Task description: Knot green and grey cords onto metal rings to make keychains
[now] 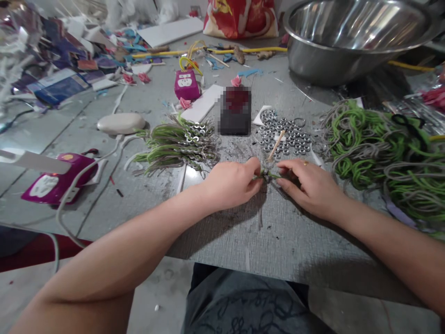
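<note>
A short green and grey cord (267,173) with a dark knot in its middle lies just over the table between my two hands. My left hand (231,183) is closed, its thumb and fingers pinching the cord's left end. On the other side, my right hand (311,188) has its thumb and fingers curled around the right end, the index finger lifted a little. Right behind the hands is a heap of small silver metal rings (283,134), with a thin wooden stick (277,144) lying across it. Left of my left hand rests a bundle of green and grey cords with rings (174,141).
Loose green and grey cords (361,148) pile up at the right. A large steel bowl (347,60) stands behind them. A blurred-out dark block (234,111) is ahead. Purple power sockets (187,85), a white cable (69,199) and scraps (59,88) lie left.
</note>
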`<state>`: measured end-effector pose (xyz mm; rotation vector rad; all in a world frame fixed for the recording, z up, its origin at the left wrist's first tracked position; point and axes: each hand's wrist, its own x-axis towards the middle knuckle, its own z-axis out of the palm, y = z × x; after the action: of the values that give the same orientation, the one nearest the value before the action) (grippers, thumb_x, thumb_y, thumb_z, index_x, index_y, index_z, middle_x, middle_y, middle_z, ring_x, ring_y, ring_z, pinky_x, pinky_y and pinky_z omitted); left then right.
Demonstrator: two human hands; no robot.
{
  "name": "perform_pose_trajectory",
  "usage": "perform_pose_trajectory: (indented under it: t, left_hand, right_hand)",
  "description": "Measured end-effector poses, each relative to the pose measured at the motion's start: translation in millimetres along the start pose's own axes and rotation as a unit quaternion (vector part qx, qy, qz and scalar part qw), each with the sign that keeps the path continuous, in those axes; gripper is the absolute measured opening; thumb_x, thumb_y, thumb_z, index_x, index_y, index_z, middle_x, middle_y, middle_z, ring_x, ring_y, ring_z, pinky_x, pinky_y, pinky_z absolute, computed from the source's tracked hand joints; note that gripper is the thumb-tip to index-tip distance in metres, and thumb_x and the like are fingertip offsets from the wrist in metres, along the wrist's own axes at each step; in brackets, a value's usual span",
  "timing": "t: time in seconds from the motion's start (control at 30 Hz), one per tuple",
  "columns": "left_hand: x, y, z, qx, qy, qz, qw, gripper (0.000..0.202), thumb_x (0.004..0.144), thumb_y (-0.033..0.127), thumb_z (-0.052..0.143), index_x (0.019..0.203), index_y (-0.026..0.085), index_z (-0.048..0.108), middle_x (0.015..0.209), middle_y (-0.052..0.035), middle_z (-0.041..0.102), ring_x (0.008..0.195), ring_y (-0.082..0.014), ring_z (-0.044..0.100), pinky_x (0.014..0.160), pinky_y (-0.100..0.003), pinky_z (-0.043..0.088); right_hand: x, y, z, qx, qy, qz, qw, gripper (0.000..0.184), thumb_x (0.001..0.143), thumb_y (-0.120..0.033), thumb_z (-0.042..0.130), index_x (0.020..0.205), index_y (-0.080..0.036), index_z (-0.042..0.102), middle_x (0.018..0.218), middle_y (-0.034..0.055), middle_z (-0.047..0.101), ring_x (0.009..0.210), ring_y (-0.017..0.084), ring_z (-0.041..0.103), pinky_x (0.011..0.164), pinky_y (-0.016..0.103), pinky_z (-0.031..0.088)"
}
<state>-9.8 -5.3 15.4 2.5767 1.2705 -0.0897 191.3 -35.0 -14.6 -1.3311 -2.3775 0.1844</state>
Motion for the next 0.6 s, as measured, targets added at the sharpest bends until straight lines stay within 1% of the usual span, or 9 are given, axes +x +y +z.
perform_pose_trajectory:
  t: [0.07, 0.17, 0.27, 0.4, 0.6]
  left_hand:
    - [1.4, -0.8, 1.9, 0.021, -0.001, -0.013, 1.0, 0.027, 0.088, 0.034, 0.039, 0.103, 0.017, 0.054, 0.069, -0.0042, 0.064, 0.067, -0.0201, 0.063, 0.06, -0.029, 0.044]
    - [3.4, -2.3, 4.4, 0.049, -0.008, -0.013, 0.999, 0.026, 0.089, 0.03, 0.036, 0.098, 0.018, 0.057, 0.071, -0.0059, 0.065, 0.067, -0.0209, 0.063, 0.061, -0.03, 0.045]
    - [3.8, -3.1, 4.1, 0.068, -0.009, -0.007, 0.998, 0.025, 0.087, 0.025, 0.035, 0.094, 0.018, 0.058, 0.069, -0.0062, 0.065, 0.065, -0.0218, 0.063, 0.058, -0.03, 0.044]
    - [2.1, -2.7, 0.6, 0.087, -0.021, -0.005, 0.996, 0.023, 0.085, 0.021, 0.038, 0.094, 0.017, 0.059, 0.067, -0.0062, 0.064, 0.064, -0.0216, 0.063, 0.058, -0.029, 0.043]
    - [-1.0, -4.8, -1.5, 0.113, -0.03, 0.002, 0.993, 0.025, 0.086, 0.023, 0.035, 0.089, 0.015, 0.059, 0.062, -0.0063, 0.062, 0.062, -0.0205, 0.062, 0.053, -0.027, 0.039]
  right_hand:
    - [1.8, 1.9, 4.8, -0.024, 0.001, -0.023, 0.999, 0.026, 0.089, -0.036, 0.043, 0.099, -0.015, 0.056, 0.083, 0.0086, 0.065, 0.077, 0.022, 0.059, 0.067, 0.034, 0.043]
    - [3.3, 3.5, 7.3, -0.057, -0.014, -0.056, 0.997, 0.022, 0.091, -0.029, 0.039, 0.087, -0.017, 0.058, 0.077, 0.006, 0.064, 0.073, 0.02, 0.059, 0.066, 0.032, 0.04]
    - [3.0, 3.7, 5.2, -0.088, -0.028, -0.058, 0.994, 0.024, 0.092, -0.025, 0.036, 0.081, -0.018, 0.057, 0.071, 0.0044, 0.062, 0.067, 0.018, 0.057, 0.064, 0.031, 0.038]
    - [1.6, 2.9, 2.1, -0.12, -0.035, -0.059, 0.99, 0.025, 0.091, -0.024, 0.036, 0.079, -0.018, 0.056, 0.069, 0.0048, 0.062, 0.064, 0.018, 0.055, 0.063, 0.03, 0.036]
    - [-1.0, 2.9, -2.5, -0.151, -0.076, -0.054, 0.984, 0.025, 0.09, -0.022, 0.035, 0.079, -0.017, 0.056, 0.07, 0.0047, 0.063, 0.06, 0.016, 0.054, 0.061, 0.029, 0.034]
